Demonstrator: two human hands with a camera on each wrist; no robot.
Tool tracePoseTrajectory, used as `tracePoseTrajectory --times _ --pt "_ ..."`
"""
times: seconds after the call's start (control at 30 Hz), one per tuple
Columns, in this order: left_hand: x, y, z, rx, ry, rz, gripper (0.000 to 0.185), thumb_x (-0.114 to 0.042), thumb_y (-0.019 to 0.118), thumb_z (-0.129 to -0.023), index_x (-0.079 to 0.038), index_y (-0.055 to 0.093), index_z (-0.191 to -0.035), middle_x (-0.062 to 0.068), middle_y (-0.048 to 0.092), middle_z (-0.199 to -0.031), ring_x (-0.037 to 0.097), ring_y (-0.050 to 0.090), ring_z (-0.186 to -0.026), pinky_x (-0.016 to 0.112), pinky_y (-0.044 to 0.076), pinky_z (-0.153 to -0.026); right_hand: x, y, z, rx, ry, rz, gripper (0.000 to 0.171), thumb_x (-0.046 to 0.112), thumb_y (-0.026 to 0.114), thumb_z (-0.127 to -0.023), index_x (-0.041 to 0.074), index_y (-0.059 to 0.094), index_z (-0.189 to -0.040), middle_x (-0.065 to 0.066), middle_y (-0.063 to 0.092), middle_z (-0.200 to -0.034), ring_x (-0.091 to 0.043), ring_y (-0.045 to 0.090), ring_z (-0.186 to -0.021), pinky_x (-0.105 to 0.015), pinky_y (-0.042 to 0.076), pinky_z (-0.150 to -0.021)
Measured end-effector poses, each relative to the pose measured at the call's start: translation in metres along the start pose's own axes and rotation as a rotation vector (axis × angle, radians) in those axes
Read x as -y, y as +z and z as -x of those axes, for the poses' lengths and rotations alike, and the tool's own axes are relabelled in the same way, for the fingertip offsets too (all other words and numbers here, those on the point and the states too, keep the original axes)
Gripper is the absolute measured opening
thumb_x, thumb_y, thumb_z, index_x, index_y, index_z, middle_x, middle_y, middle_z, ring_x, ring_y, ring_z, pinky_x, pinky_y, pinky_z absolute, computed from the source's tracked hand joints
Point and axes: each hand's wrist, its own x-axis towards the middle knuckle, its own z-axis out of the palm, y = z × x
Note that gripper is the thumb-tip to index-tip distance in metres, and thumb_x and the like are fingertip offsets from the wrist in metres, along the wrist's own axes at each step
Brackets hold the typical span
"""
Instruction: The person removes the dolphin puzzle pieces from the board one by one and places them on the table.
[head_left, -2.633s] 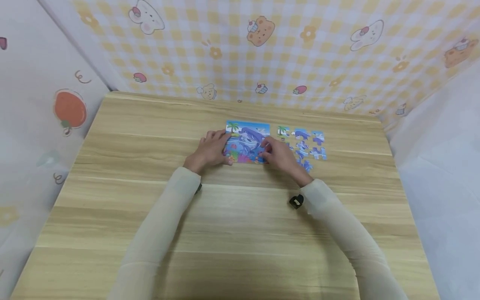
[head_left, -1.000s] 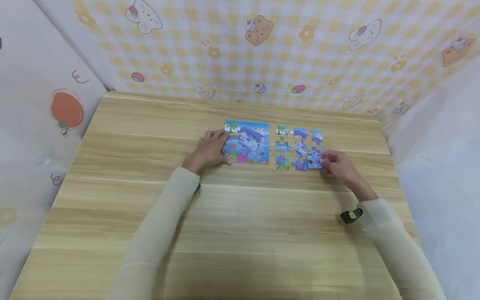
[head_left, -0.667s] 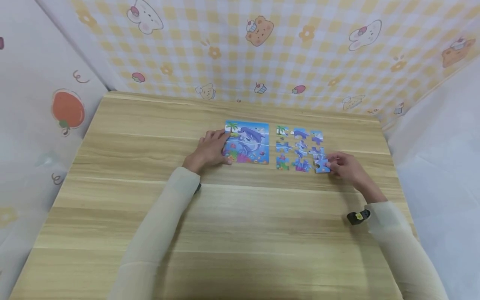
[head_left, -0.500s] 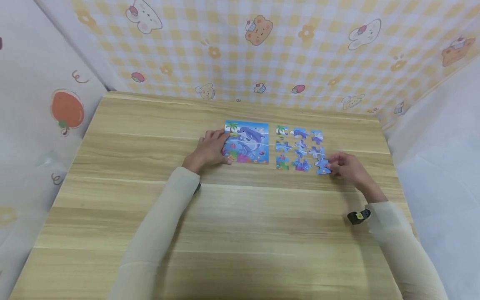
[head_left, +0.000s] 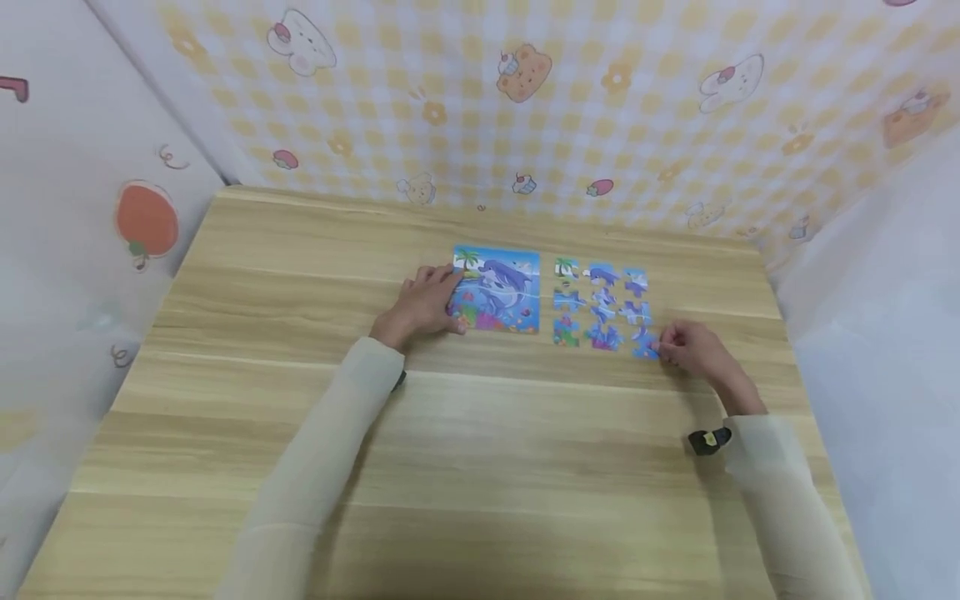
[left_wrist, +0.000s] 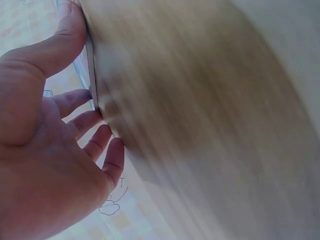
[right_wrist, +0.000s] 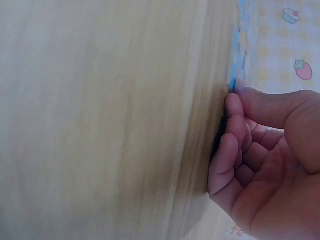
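A square dolphin picture board lies toward the back of the table. My left hand rests against its left side with relaxed fingers; the left wrist view shows thumb and fingertips along the board's edge. Right of the board, several jigsaw pieces lie in rows, with small gaps, forming the same dolphin picture. At the front right corner of these rows, my right hand pinches a blue jigsaw piece between thumb and forefinger. In the right wrist view the other fingers curl under, close to the wood.
The wooden table runs back to a yellow checked cloth with cartoon prints. White printed sheeting hangs at the left, and pale sheeting at the right. A small black device sits at the right wrist.
From the board's right side, my right hand has moved right to the loose pieces. The blue corner piece has slid forward, away from the piece behind it. The left hand stays put.
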Motion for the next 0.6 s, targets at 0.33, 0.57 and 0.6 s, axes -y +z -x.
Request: tracePoseTrajectory --times 0.33,0.57,0.6 --pt "-0.0021 0.0018 0.0013 0.001 0.002 0.020 0.099 -0.036 0.077 -0.085 -0.010 0.018 -0.159 0.013 0.011 -0.166 0.034 0.011 -0.148 0.052 0.020 -0.113 -0.0064 -0.0006 0.0074 0.024 -0.031 -0.102 0.020 0.015 0.057 -0.101 -0.003 0.055 -0.092 -0.007 0.056 -0.080 -0.013 0.048 -0.070 -0.025 0.042 -0.064" --pt "-0.0002 -0.0016 0.0038 0.025 -0.003 0.023 0.097 -0.037 0.074 -0.088 -0.012 0.014 -0.160 0.012 0.005 -0.167 0.034 0.007 -0.150 0.054 0.016 -0.116 -0.0087 -0.0030 0.0034 0.044 0.012 -0.183 0.034 0.028 0.054 -0.103 -0.005 0.058 -0.097 -0.003 0.061 -0.088 -0.009 0.053 -0.076 -0.024 0.048 -0.069" --pt "0.0000 -0.0017 0.0040 0.031 -0.001 0.026 0.096 -0.037 0.073 -0.089 -0.011 0.013 -0.160 0.012 0.005 -0.167 0.035 0.006 -0.150 0.055 0.015 -0.116 -0.0089 -0.0026 0.0031 0.038 0.019 -0.189 0.036 0.030 0.054 -0.103 -0.006 0.058 -0.098 -0.003 0.062 -0.089 -0.009 0.055 -0.077 -0.024 0.049 -0.070"
